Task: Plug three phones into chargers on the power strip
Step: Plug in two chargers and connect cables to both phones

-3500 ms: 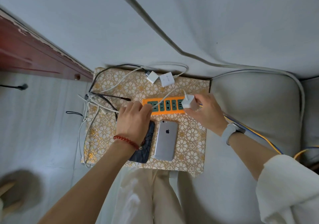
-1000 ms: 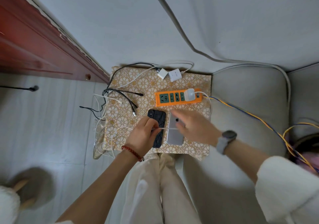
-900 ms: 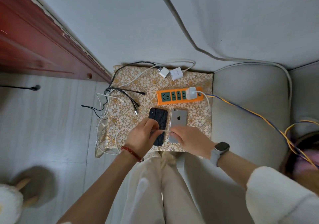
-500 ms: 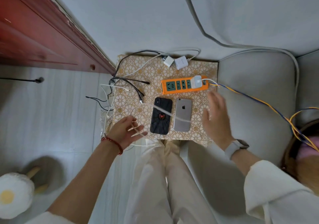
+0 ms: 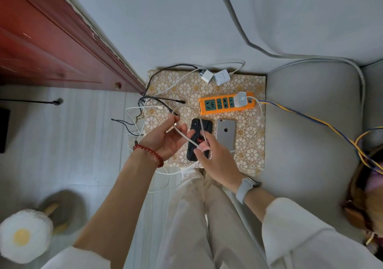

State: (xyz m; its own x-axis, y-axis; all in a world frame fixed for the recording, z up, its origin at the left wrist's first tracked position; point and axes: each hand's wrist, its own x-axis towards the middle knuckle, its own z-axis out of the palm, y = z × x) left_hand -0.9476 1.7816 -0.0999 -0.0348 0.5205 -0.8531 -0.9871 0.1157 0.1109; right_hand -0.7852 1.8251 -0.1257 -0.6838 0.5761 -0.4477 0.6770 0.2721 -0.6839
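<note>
An orange power strip (image 5: 211, 111) lies at the back right of a gold-patterned stool top (image 5: 250, 144), with one white charger (image 5: 240, 100) plugged into its right end. A black phone (image 5: 204, 126) and a silver phone (image 5: 226, 132) lie face down side by side in front of the strip. My left hand (image 5: 165, 139) and my right hand (image 5: 215, 156) both hold a white cable (image 5: 186, 137) above the black phone. The cable runs between my fingers in a loop. Two loose white chargers (image 5: 216, 77) rest at the stool's back edge.
Black and white cables (image 5: 145, 111) tangle over the stool's left edge. A yellow-and-blue cord (image 5: 306, 116) runs right from the strip across a grey sofa cushion (image 5: 310, 136). A red wooden door (image 5: 41, 40) stands at left. A fried-egg slipper (image 5: 24, 240) lies on the floor.
My right hand came back from the stool's right side to the cable over the black phone. My left hand lifted from the stool's front left edge and now grips the cable higher up.
</note>
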